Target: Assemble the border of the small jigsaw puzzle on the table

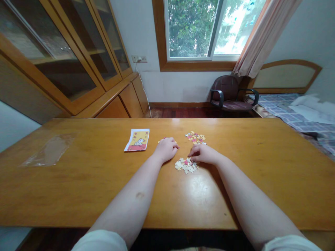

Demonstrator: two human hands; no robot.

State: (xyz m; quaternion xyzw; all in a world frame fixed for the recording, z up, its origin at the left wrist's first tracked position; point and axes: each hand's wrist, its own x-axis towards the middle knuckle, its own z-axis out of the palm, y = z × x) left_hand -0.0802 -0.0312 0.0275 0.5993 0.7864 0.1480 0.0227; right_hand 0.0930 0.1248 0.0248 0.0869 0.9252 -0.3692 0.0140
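Observation:
My left hand [165, 149] rests on the table with its fingers curled together. A bit of red shows at its fingertips, too small to make out. A few puzzle pieces [159, 141] peek out behind that hand, mostly hidden by it. My right hand [203, 153] bends over the near pile of puzzle pieces [186, 166], fingers closed at the pile's right edge. Whatever those fingertips pinch is hidden. The near pile is mostly pale pieces with a red one among them. Beyond my right hand lies a second group of yellow, red and white puzzle pieces [195, 137].
A picture card [138, 140] with a white cartoon animal on yellow lies left of my left hand. Farther left is a clear plastic bag [49, 150]. The wooden table [104, 188] ends before a cabinet [104, 94], an armchair [230, 91] and a bed [282, 104].

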